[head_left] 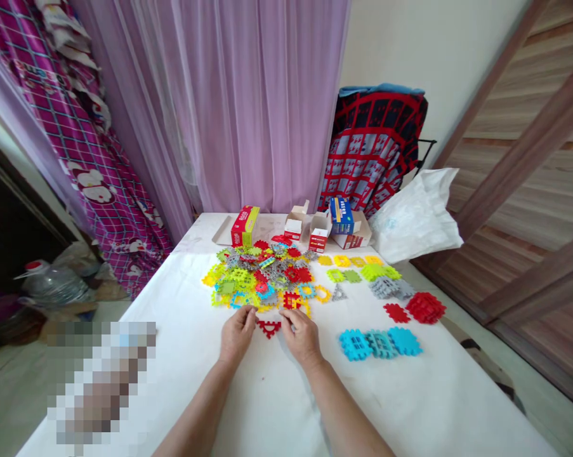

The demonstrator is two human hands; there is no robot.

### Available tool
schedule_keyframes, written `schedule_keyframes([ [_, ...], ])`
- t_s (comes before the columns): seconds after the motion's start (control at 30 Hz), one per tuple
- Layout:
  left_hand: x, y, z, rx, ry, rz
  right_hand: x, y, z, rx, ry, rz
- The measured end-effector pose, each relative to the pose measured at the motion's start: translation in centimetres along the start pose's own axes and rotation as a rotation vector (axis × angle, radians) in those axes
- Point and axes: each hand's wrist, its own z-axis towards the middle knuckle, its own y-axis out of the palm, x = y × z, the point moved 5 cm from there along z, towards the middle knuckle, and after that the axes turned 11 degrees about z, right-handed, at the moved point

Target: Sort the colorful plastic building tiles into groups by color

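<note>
Between my hands is a red triangular interlocking plastic piece (269, 329) with toothed edges and a cut-out, one corner pointing toward me. My left hand (237, 334) is closed, thumb and fingers pinching its left corner. At the opposite corner, my right hand (302, 337) pinches with its fingertips. Just beyond them spreads a mixed heap of toothed building pieces (241, 279) in green, yellow, grey, red and blue. A grey triangular piece (338, 292) lies to the right of the heap.
Sorted on the right are blue pieces (355, 344), a red stack (426, 308), grey pieces (386, 287), green pieces (380, 272) and yellow pieces (342, 261). Small boxes (320, 230) and a white bag (417, 219) stand at the back of the white-covered table (267, 412).
</note>
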Motion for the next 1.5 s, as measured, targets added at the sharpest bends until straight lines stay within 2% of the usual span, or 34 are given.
schedule_keyframes([
  [0.47, 0.3, -0.1, 0.0, 0.02, 0.01, 0.066, 1.4, 0.0, -0.2, 0.042, 0.097, 0.128],
  [0.57, 0.7, -1.6, 1.1, 0.031, 0.025, 0.162, 1.5, -0.1, -0.2, 0.05, 0.119, 0.142],
  [0.7, 1.7, -4.7, 3.9, 0.086, 0.055, 0.355, 1.6, -0.1, -0.2, 0.054, 0.139, 0.151],
  [0.73, 2.1, -5.3, 4.7, 0.089, 0.068, 0.437, 1.6, -0.1, -0.2, 0.053, 0.143, 0.153],
  [0.77, 2.5, -5.5, 5.5, 0.057, 0.103, 0.675, 1.5, -0.1, -0.2, 0.053, 0.145, 0.156],
  [0.8, 2.7, -5.7, 6.2, 0.048, 0.107, 0.735, 1.5, -0.1, -0.2, 0.054, 0.148, 0.158],
  [1.03, 3.6, -4.3, 8.9, 0.001, 0.099, 0.942, 1.6, 0.0, -0.2, 0.061, 0.147, 0.175],
  [1.2, 3.8, -3.7, 9.7, -0.026, 0.088, 1.017, 1.5, 0.0, -0.1, 0.058, 0.145, 0.183],
  [1.5, 3.1, -4.0, 9.8, -0.014, 0.046, 1.031, 1.6, 0.1, -0.1, 0.043, 0.146, 0.172],
])
